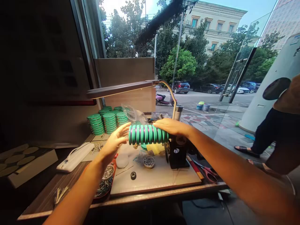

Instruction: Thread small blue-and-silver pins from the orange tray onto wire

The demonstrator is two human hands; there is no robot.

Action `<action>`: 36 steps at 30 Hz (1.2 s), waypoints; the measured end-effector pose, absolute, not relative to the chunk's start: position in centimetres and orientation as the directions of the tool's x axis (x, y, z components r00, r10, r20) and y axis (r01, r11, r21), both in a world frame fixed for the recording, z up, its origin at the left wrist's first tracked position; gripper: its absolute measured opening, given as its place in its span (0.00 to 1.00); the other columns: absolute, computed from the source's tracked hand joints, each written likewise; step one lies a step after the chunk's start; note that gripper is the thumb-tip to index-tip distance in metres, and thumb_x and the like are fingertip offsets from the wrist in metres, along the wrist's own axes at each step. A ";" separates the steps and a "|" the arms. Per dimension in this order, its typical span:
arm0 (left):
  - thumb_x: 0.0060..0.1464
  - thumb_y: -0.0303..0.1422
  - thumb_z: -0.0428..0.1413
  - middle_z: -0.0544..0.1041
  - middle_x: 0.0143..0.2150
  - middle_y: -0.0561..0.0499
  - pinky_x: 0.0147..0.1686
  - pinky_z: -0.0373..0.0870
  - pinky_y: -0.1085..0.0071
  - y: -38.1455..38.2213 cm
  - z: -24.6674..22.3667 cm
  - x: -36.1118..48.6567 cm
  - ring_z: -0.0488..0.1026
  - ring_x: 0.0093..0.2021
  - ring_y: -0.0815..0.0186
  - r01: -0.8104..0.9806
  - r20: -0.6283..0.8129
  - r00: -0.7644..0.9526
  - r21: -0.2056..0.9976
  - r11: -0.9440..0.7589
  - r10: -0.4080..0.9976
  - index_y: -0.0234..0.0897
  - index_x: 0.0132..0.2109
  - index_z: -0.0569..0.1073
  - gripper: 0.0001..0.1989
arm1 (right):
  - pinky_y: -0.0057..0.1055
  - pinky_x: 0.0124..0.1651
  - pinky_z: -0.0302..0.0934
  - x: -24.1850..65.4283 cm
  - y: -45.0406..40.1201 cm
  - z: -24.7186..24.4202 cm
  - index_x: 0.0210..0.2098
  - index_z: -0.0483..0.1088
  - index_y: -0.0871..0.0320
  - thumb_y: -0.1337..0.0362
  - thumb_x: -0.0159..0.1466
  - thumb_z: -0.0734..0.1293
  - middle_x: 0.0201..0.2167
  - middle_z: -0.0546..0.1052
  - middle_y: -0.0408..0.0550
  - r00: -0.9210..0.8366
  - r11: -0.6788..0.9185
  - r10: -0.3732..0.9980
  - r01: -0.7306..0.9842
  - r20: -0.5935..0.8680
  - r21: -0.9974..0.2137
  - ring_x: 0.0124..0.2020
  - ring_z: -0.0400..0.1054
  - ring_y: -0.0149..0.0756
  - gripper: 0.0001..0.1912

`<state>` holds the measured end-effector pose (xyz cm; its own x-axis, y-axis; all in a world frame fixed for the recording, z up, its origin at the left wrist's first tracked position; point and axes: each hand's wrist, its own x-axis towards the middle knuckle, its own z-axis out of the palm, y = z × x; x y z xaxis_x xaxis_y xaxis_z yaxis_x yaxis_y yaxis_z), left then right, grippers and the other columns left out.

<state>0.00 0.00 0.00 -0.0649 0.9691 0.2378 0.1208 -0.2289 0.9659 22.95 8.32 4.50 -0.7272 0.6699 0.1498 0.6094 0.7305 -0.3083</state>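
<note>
A sideways row of green discs [147, 134], with purplish-pink showing between them, is held up above the worktable. My left hand [116, 137] presses against its left end, with thumb and fingers spread about the end disc. Across the top of the right end lies my right hand [173, 126]; its thumb is hidden. A black machine with a wheel [178, 153] stands just below my right hand. Behind my left hand are several stacks of similar green discs [109, 120].
A pale board [145, 179] carries a bowl of small metallic pieces [149, 162] and a black ring [133, 175]. Red-handled scissors [210, 175] lie at right. A desk lamp [126, 87] arches overhead. A carton [30, 164] sits at left; a person [267, 134] is at far right.
</note>
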 end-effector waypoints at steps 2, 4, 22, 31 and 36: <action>0.38 0.27 0.53 0.68 0.57 0.44 0.52 0.64 0.63 -0.2 0.2 -0.6 0.65 0.56 0.57 0.114 0.203 -0.012 0.973 -0.201 0.979 0.39 0.56 0.64 0.33 | 0.28 0.50 0.59 23.2 8.4 4.4 0.42 0.69 0.60 0.56 0.67 0.49 0.43 0.73 0.47 -0.740 0.737 0.657 0.588 0.147 -0.334 0.43 0.67 0.29 0.21; 0.42 0.31 0.55 0.68 0.56 0.44 0.50 0.65 0.63 -0.3 0.2 -0.9 0.68 0.53 0.57 0.125 0.172 0.032 0.977 -0.175 0.985 0.40 0.56 0.64 0.29 | 0.29 0.53 0.58 23.5 8.3 4.3 0.46 0.67 0.58 0.56 0.67 0.49 0.46 0.71 0.46 -0.745 0.735 0.652 0.573 0.143 -0.363 0.47 0.66 0.30 0.21; 0.50 0.49 0.52 0.71 0.53 0.45 0.42 0.65 0.62 1.6 2.3 -0.8 0.69 0.48 0.56 0.422 0.026 0.151 0.902 -0.088 0.988 0.40 0.54 0.68 0.27 | 0.30 0.52 0.60 25.1 11.1 5.3 0.49 0.67 0.59 0.49 0.57 0.62 0.48 0.71 0.47 -0.795 0.632 0.586 0.570 -0.157 -0.525 0.49 0.66 0.35 0.27; 0.50 0.44 0.50 0.63 0.61 0.42 0.55 0.58 0.64 2.8 4.6 0.2 0.62 0.58 0.57 0.663 0.110 0.265 0.701 -0.264 0.958 0.36 0.62 0.57 0.34 | 0.31 0.58 0.55 22.8 10.0 6.5 0.52 0.65 0.57 0.52 0.55 0.65 0.52 0.68 0.46 -0.806 0.683 0.584 0.553 -0.098 -0.477 0.54 0.62 0.35 0.28; 0.46 0.48 0.55 0.66 0.59 0.44 0.57 0.53 0.64 2.8 6.4 2.9 0.60 0.59 0.54 0.829 0.058 0.360 0.437 -0.348 0.931 0.38 0.55 0.67 0.31 | 0.25 0.46 0.60 22.4 10.5 6.8 0.45 0.70 0.57 0.49 0.56 0.63 0.44 0.74 0.43 -0.823 0.679 0.543 0.546 -0.164 -0.490 0.43 0.68 0.30 0.23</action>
